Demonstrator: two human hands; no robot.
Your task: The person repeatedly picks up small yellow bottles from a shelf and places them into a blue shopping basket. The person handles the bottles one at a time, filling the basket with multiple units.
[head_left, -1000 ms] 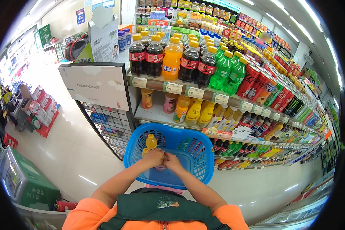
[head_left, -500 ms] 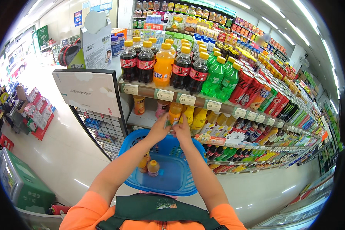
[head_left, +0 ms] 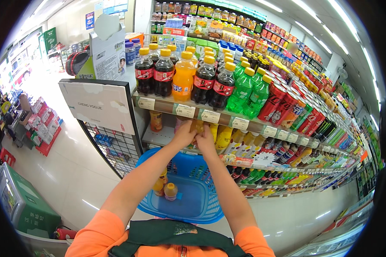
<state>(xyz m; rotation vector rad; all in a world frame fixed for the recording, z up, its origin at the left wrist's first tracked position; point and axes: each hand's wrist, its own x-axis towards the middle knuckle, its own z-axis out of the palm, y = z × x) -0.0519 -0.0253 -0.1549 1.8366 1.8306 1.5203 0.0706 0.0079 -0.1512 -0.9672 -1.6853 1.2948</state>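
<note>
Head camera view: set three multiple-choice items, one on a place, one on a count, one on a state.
1. Where do both hands reach?
A. the second shelf
B. the floor
C. the top shelf

2. How many small orange bottles lie in the blue basket?
A. none
B. two
C. six

3. How is the basket?
A. full to the rim
B. overturned
C. mostly bare inside

Key: 1 A, the left hand and right hand meet at yellow bottles on the second shelf. 2 B, two orange bottles show. 3 C, much of the blue basket floor shows.

Dark cola btls, green soda btls, wire rack, green crate
</note>
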